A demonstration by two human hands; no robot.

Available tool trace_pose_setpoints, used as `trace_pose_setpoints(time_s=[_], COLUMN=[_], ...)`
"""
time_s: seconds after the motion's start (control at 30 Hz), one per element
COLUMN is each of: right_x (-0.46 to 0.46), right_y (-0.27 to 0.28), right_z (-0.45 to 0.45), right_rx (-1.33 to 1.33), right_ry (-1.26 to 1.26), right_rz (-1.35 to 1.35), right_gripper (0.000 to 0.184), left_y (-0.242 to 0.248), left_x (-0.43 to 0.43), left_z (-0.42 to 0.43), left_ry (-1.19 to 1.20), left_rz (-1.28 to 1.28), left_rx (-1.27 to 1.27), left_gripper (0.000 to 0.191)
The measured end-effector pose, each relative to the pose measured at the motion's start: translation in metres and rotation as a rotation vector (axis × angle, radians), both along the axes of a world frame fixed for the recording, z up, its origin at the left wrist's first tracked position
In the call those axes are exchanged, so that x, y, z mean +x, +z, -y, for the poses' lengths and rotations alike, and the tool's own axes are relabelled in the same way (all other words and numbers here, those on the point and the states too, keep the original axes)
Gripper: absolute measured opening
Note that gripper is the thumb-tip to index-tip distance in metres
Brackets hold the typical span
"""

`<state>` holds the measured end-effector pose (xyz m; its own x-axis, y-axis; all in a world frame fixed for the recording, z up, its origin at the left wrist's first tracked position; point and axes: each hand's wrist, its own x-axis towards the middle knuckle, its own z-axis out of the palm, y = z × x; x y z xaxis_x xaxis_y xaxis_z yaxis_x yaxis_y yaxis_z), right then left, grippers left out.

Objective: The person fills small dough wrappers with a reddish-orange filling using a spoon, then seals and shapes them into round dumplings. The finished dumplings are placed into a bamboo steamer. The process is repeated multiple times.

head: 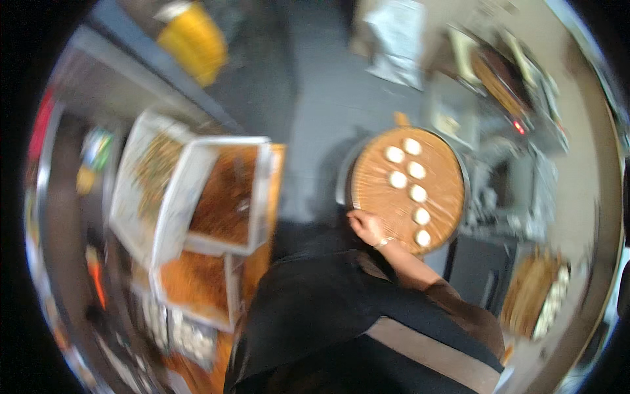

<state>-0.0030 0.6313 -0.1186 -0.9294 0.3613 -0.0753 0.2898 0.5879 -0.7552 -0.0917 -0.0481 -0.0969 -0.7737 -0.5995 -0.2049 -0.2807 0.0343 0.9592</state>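
Note:
My right hand (366,226), a band at its wrist, reaches in from the lower right. Its fingers are curled at the near left rim of a round brown board (374,182); blur hides whether they grip the rim or hold something small. Several round white pieces, apparently dough balls (417,193), lie spread over the board's shiny top. A dark rim with a pale edge (343,182) shows around the board's left side, and a small tan tab (401,118) sticks out at its far edge. My left hand is out of view.
At left, white bins hold reddish-brown granular stuff (224,197), orange stuff (194,283) and stalk-like pieces (157,167). A clear tray (192,340) of pale pieces stands below them. On the right counter are a machine (507,83), a plastic tub (453,118) and a wooden board (531,293).

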Motion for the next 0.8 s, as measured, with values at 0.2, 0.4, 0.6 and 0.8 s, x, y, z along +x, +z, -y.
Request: trace_pose_setpoints(time_s=[0.2,0.4,0.6,0.8], right_x=[-0.112,-0.17,-0.144,-0.158], right_y=[0.083,0.195,0.207,0.097], right_z=[0.067,0.208,0.434,0.656], right_rx=[-0.186,-0.434,-0.439,0.113], right_ry=[0.361,0.904,1.561,1.617], right_rz=[-0.223,-0.293,0.003,0.044], right_gripper=[0.013,0.016,0.025,0.036], left_y=[-0.095,-0.071,-0.036,0.032], left_x=[0.087,0.093,0.085,0.122], left_z=[-0.036,-0.058,-0.057,-0.023], left_ry=[0.189,0.15,0.043,0.164], left_rz=[-0.347,0.06,-0.061,-0.041], left_rx=[0.571,-0.107,-0.311,-0.798], left_gripper=[0.032,0.03,0.035,0.045])
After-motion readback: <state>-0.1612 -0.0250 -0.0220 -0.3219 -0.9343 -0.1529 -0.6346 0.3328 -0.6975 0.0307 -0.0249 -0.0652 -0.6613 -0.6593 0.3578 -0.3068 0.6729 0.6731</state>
